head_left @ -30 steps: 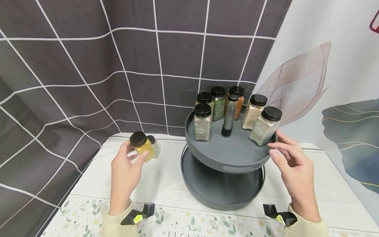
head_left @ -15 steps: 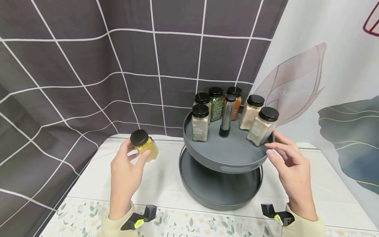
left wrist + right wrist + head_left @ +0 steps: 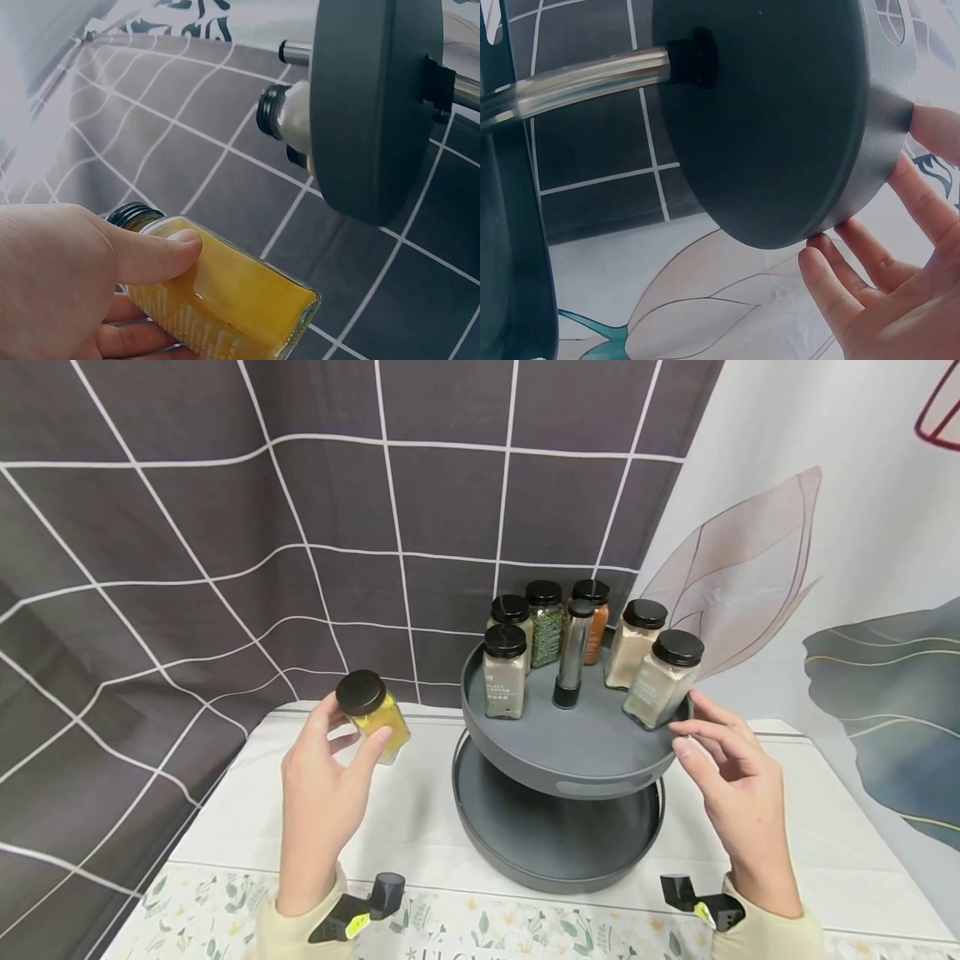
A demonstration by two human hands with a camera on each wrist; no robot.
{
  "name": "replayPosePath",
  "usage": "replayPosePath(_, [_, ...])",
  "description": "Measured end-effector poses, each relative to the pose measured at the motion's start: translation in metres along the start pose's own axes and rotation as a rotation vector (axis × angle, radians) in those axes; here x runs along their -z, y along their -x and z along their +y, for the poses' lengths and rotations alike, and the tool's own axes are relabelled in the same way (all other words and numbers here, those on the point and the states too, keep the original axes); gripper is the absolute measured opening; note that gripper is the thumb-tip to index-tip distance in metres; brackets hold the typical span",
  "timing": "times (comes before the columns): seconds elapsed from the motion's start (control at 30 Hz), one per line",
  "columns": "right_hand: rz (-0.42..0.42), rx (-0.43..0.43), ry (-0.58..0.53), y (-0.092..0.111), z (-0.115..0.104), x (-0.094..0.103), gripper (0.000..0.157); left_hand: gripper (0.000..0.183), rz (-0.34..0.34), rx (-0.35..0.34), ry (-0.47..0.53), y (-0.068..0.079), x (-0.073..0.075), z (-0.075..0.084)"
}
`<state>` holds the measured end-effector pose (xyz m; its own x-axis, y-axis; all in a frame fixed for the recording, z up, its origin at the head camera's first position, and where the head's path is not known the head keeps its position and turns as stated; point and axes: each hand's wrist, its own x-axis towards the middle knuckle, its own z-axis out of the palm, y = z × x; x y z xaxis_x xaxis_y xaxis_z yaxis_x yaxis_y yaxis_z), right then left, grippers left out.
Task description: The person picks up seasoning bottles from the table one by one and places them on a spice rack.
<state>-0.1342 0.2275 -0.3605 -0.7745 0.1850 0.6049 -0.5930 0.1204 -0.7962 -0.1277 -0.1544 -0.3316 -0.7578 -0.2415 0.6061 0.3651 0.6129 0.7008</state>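
My left hand (image 3: 326,793) holds a square glass spice jar (image 3: 386,727) of yellow powder with a black lid, tilted and raised above the white cloth. In the left wrist view the thumb (image 3: 161,255) lies across the yellow side, while other fingers pass beneath. My right hand (image 3: 738,785) touches the outer wall of a dark grey two-tier turntable's upper tray (image 3: 577,752); its fingertips are spread along that wall in the right wrist view. Closest to this hand, on the tray, stands a jar labelled as pepper (image 3: 660,685), with a black lid.
The upper tray also bears a black pepper jar (image 3: 505,681), a green herb jar (image 3: 546,631), an orange spice jar (image 3: 594,627), a beige jar (image 3: 632,647) and the central metal post (image 3: 573,656). Below is the lower tray (image 3: 558,852). A dark grid-patterned curtain (image 3: 330,493) hangs behind.
The left hand has lifted the yellow spice jar slightly. A small black-capped clear shape beside it a second ago no longer shows. The right hand stays at the tray's rim.
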Motion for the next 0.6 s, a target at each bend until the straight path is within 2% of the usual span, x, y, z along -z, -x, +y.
replayPosePath(0.2, [-0.021, 0.034, -0.071, 0.001, 0.002, 0.002, 0.02, 0.054, -0.005, -0.07, 0.054, -0.005, -0.001, 0.014])
replayPosePath(0.6, [-0.041, 0.045, -0.047, 0.001, 0.003, 0.002, 0.022, 0.055, -0.006, -0.167, 0.099, -0.014, -0.004, 0.044])
